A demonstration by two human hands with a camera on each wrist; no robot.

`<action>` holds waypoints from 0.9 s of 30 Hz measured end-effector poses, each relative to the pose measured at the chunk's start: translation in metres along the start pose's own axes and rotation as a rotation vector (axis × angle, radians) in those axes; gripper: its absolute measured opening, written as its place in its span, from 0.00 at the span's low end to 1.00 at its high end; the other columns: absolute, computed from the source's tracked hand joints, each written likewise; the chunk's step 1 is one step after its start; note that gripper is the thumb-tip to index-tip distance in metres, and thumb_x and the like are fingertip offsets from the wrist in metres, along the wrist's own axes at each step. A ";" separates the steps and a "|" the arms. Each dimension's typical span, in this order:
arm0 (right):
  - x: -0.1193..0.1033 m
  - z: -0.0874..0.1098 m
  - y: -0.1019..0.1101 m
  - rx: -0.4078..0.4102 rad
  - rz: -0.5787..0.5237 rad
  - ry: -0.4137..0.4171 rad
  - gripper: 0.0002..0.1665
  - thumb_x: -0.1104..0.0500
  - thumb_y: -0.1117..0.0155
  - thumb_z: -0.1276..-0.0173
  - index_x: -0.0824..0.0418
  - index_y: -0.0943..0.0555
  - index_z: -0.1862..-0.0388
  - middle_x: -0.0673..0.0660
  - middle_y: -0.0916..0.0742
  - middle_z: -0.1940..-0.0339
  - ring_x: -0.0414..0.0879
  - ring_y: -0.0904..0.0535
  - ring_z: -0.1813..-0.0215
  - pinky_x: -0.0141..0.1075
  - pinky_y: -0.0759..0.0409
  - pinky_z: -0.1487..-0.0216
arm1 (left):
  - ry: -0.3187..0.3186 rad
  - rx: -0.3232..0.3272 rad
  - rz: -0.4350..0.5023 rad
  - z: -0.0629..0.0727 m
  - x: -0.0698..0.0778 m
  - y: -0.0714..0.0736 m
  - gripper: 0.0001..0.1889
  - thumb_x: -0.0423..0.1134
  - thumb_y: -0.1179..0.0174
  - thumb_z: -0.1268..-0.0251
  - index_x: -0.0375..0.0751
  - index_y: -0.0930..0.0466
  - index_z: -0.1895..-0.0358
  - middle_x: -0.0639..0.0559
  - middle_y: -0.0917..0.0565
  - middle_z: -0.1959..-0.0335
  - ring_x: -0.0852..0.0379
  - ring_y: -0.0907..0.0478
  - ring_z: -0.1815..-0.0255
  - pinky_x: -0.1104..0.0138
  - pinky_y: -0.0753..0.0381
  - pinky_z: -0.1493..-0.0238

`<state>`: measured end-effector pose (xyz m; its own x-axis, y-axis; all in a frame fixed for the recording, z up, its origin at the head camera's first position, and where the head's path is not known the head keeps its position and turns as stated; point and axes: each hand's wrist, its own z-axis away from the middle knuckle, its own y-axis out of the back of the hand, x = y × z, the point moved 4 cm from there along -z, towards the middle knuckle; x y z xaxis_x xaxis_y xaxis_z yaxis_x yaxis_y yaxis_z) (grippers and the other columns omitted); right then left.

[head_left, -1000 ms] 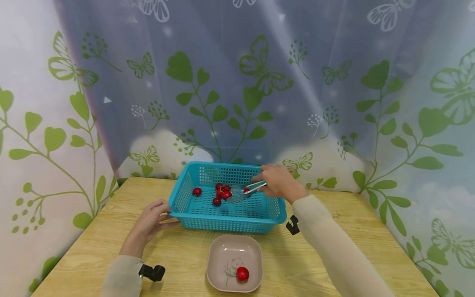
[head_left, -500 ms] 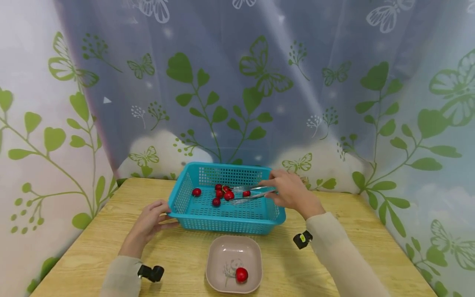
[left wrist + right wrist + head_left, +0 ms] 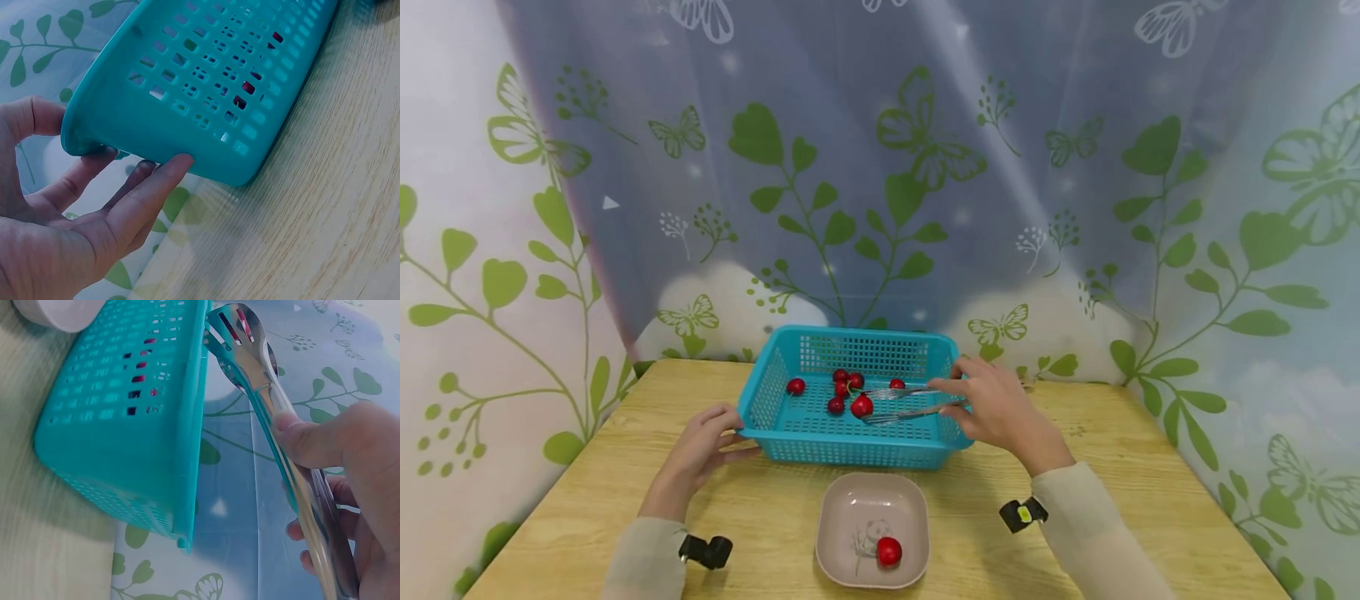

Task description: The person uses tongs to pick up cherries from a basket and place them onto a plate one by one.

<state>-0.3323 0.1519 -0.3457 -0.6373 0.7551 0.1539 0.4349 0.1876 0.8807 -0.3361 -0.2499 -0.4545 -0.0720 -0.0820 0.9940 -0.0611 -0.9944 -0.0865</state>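
My left hand [image 3: 700,446] holds the near left corner of a turquoise perforated basket [image 3: 857,454]. In the left wrist view its thumb lies at the rim and the fingers reach under it against the wall. My right hand [image 3: 1000,408] grips metal tongs [image 3: 303,506] with slotted heads. The tongs' arms stand spread low inside the basket, the heads right at a bright red cherry [image 3: 862,407]. Several darker cherries [image 3: 840,389] cluster just left of it, some with stems. One cherry [image 3: 796,387] lies alone at the left, another [image 3: 897,384] behind the tongs.
A beige square bowl [image 3: 838,533] with a panda print stands in front of the basket, a red cherry [image 3: 889,552] inside it. The wooden table [image 3: 760,533] ends at a leaf-and-butterfly patterned curtain [image 3: 865,200] just behind the basket.
My right hand has moved right and nearer to me, and the tongs' arms have spread. The bright red cherry has shifted slightly toward me, apart from the cluster. My left hand stays put.
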 end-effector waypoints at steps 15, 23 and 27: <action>-0.012 0.035 0.001 0.200 -0.070 0.019 0.24 0.53 0.18 0.44 0.49 0.10 0.47 0.49 0.18 0.65 0.38 0.34 0.72 0.27 0.38 0.72 | 0.004 0.001 -0.016 0.000 -0.001 -0.001 0.06 0.35 0.49 0.24 0.41 0.24 0.62 0.47 0.23 0.53 0.51 0.16 0.54 0.44 0.13 0.39; -0.014 0.043 0.008 0.266 -0.093 0.007 0.24 0.53 0.18 0.45 0.49 0.10 0.47 0.49 0.19 0.66 0.37 0.35 0.71 0.27 0.38 0.72 | 0.004 0.011 -0.016 -0.002 -0.003 -0.001 0.06 0.34 0.49 0.25 0.41 0.24 0.63 0.48 0.22 0.55 0.51 0.16 0.55 0.44 0.13 0.40; -0.017 0.048 0.012 0.287 -0.125 0.019 0.25 0.53 0.18 0.46 0.50 0.10 0.47 0.49 0.19 0.66 0.36 0.35 0.71 0.27 0.37 0.72 | 0.002 0.019 -0.011 -0.001 -0.002 -0.001 0.06 0.34 0.48 0.25 0.41 0.24 0.64 0.48 0.22 0.55 0.51 0.17 0.55 0.43 0.13 0.40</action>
<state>-0.2859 0.1714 -0.3595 -0.7075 0.7039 0.0632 0.5130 0.4499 0.7311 -0.3373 -0.2484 -0.4569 -0.0730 -0.0714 0.9948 -0.0426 -0.9963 -0.0747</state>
